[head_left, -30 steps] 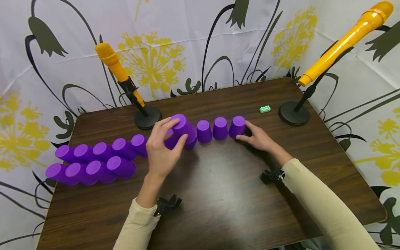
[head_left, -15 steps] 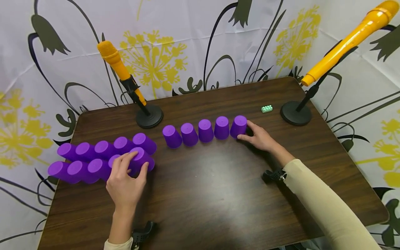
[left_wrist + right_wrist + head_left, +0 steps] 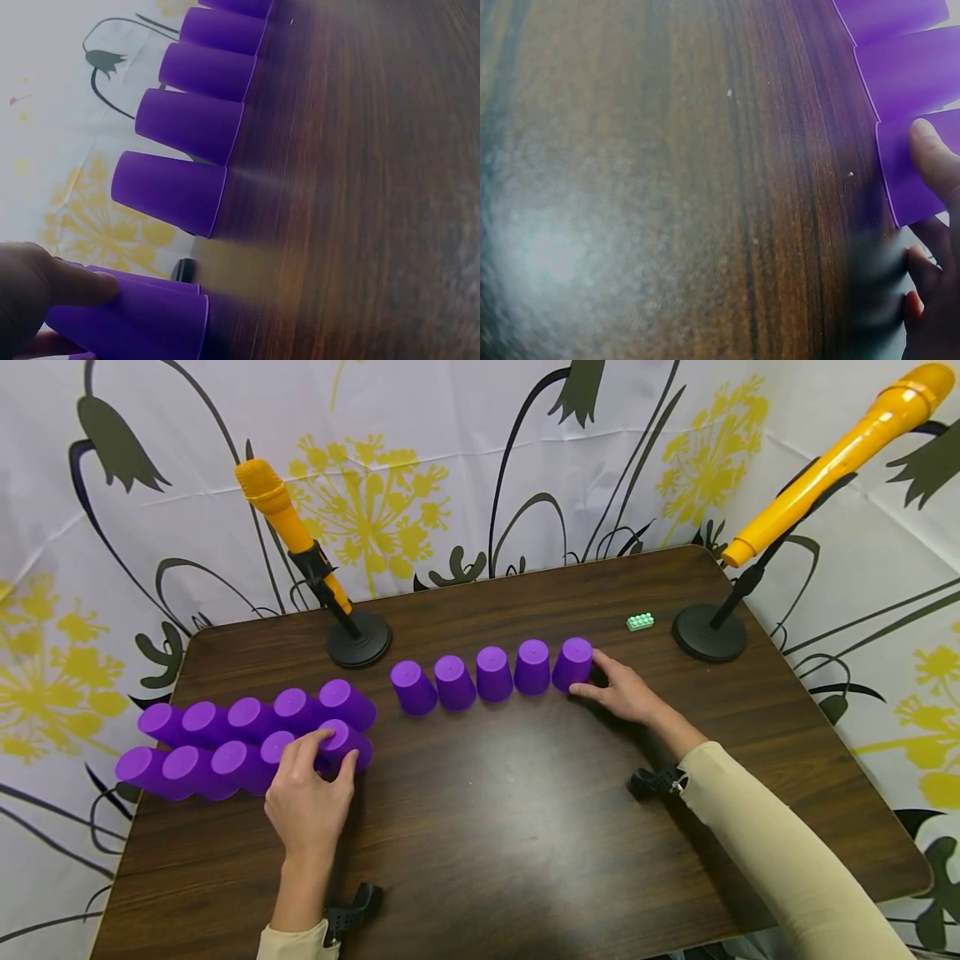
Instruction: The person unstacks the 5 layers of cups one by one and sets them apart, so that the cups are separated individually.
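Observation:
In the head view my left hand [image 3: 311, 793] grips an upside-down purple cup [image 3: 348, 745] at the right end of the front left row. Its thumb lies on the near side of that cup [image 3: 142, 319] in the left wrist view. My right hand [image 3: 624, 692] holds the rightmost purple cup [image 3: 573, 662] of the right-hand row, thumb in front and fingers behind. In the right wrist view the thumb [image 3: 926, 146] presses on this cup's side. Several more upturned cups [image 3: 493, 672] stand in line to its left. Behind the front left row runs a back row [image 3: 251, 718].
A yellow microphone [image 3: 277, 514] on a black stand rises at the back left, and another yellow microphone [image 3: 840, 460] at the right. A small green toy brick [image 3: 641, 622] lies near the right stand's base [image 3: 709, 632]. The brown table [image 3: 510, 827] meets patterned cloth behind.
My left hand has carried its cup left from in front of the right-hand row and lowered it at the end of the front left row. The right hand stays at its cup.

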Available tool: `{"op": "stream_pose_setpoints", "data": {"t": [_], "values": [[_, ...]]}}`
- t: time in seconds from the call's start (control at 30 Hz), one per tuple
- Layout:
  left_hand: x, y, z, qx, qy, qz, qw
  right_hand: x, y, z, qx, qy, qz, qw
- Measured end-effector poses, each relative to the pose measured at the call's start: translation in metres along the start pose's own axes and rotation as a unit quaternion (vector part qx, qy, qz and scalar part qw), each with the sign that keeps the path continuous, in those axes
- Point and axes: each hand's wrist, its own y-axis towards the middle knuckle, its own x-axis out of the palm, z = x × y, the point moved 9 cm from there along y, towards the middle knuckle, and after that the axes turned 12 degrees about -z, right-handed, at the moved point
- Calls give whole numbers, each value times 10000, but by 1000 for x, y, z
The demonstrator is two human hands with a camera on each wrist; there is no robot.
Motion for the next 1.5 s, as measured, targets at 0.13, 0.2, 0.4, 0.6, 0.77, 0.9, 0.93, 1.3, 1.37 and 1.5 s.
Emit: {"op": "stream_pose_setpoints", "data": {"t": [0.13, 0.2, 0.4, 0.6, 0.77, 0.9, 0.93, 1.3, 1.37, 1.5], "values": [[0, -1, 0, -13, -56, 21, 10000, 0, 0, -1, -11, 16, -8, 10000], [0, -1, 0, 12, -79, 43, 10000, 0, 0, -1, -17, 16, -10, 10000], [-6, -2, 4, 86, -124, 173, 9997, 0, 1, -4, -62, -14, -11, 10000], [-20, 4, 26, 740, -540, 647, 9937, -1, 1, -4, -69, -13, -13, 10000], [-18, 11, 63, 1479, -1366, 748, 9767, -1, 1, -3, -34, -24, -7, 10000], [20, 20, 81, 1371, -1566, -430, 9772, -1, 2, -2, -17, -39, -2, 10000], [31, 22, 81, 1266, -1501, -766, 9775, -1, 2, -2, -20, -38, 2, 10000], [98, 46, 70, 335, -1173, -1859, 9750, 0, 0, 1, 23, -31, 8, 10000], [102, 49, 69, 269, -1189, -1834, 9755, 0, 0, 2, 21, -24, 16, 10000], [102, 52, 69, 244, -1313, -1597, 9781, 0, 0, 1, -14, -20, 14, 10000]]}}
